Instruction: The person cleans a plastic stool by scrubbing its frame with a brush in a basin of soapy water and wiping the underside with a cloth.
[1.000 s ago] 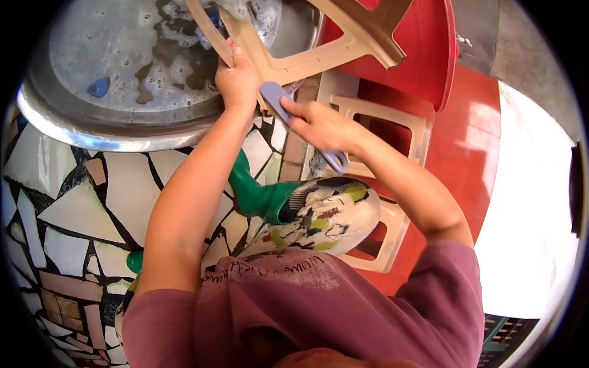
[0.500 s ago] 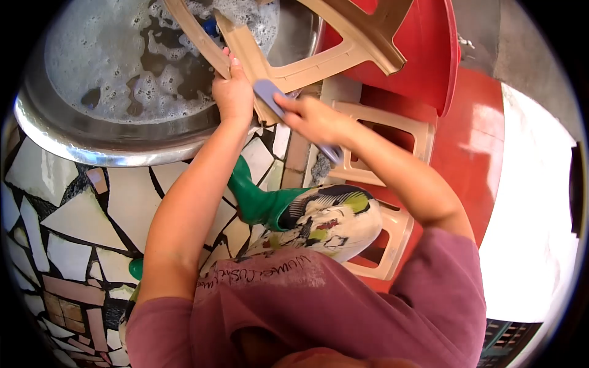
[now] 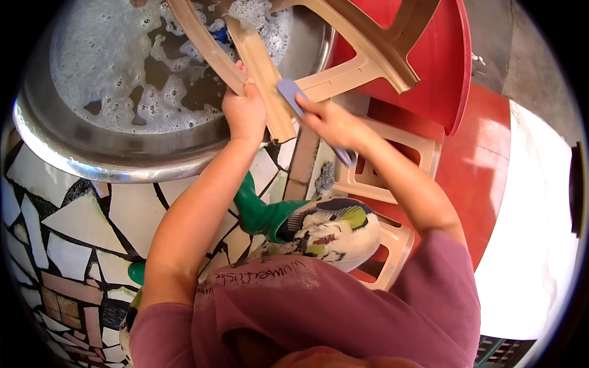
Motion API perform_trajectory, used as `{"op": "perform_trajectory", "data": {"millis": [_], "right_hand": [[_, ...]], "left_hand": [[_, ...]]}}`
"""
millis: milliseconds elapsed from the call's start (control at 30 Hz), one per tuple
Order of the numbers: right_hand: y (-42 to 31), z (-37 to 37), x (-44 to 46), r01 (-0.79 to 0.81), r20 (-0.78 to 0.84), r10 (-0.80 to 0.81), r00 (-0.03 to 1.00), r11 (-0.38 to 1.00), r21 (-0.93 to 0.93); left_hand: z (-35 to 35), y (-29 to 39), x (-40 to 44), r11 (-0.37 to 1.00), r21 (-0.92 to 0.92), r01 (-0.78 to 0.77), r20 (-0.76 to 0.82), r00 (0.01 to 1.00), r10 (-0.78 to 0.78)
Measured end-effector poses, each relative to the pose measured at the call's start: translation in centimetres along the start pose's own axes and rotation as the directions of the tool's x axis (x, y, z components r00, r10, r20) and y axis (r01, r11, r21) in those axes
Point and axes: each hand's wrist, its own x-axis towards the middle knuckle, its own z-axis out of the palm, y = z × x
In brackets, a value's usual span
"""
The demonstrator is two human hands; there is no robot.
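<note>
My left hand (image 3: 245, 110) grips a leg of a tan plastic stool (image 3: 261, 67), tilted over the front right rim of a large metal basin (image 3: 116, 162) of soapy water. My right hand (image 3: 331, 122) is closed round a purple-grey brush (image 3: 291, 98), its head against the stool's leg just right of my left hand. The bristles are hidden. Foam clings to the stool near the top of the view, and something blue (image 3: 221, 35) shows beside it in the water.
A red tub (image 3: 463, 73) stands at the upper right. Below it, more tan stools (image 3: 429, 153) rest on the red floor (image 3: 472, 159). A grey scouring pad (image 3: 325, 179) lies near my green boot (image 3: 264, 214). A dark crate (image 3: 503, 352) is at the lower right.
The stool has shifted and turned slightly, showing more of the leg. The brush and my right hand have moved a little right and down. Both hands have kept their hold.
</note>
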Motion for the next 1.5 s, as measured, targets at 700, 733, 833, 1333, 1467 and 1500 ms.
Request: {"op": "perform_trajectory", "data": {"millis": [700,733,833,1333,1467,1500], "right_hand": [[2.1,2.6,-0.8,-0.181,-0.193,0.179,0.965,0.983,0.005],[-0.2,4.7,-0.7,-0.035,-0.157,0.045,0.986,0.997,0.071],[1.6,1.9,-0.2,-0.143,-0.102,0.151,0.983,0.986,0.084],[7.9,-1.0,1.2,-0.097,-0.304,0.127,0.944,0.989,0.111],[-0.1,3.7,1.1,0.055,-0.121,-0.048,0.992,0.997,0.060],[1.9,2.8,1.4,-0.007,-0.095,0.019,0.995,0.991,0.132]], "left_hand": [[-1.0,1.8,-0.3,0.958,0.252,-0.138,0.006,0.990,0.141],[-1.3,1.3,-0.1,0.956,0.260,-0.137,0.001,0.990,0.142],[-1.0,0.3,-0.2,0.938,0.242,-0.247,0.021,0.968,0.250],[-1.0,0.9,-0.2,0.923,0.267,-0.276,0.001,0.958,0.286],[-1.2,0.7,0.0,0.934,0.282,-0.219,0.031,0.975,0.219],[-1.3,0.3,-0.1,0.943,0.251,-0.217,0.059,0.976,0.209]]}}
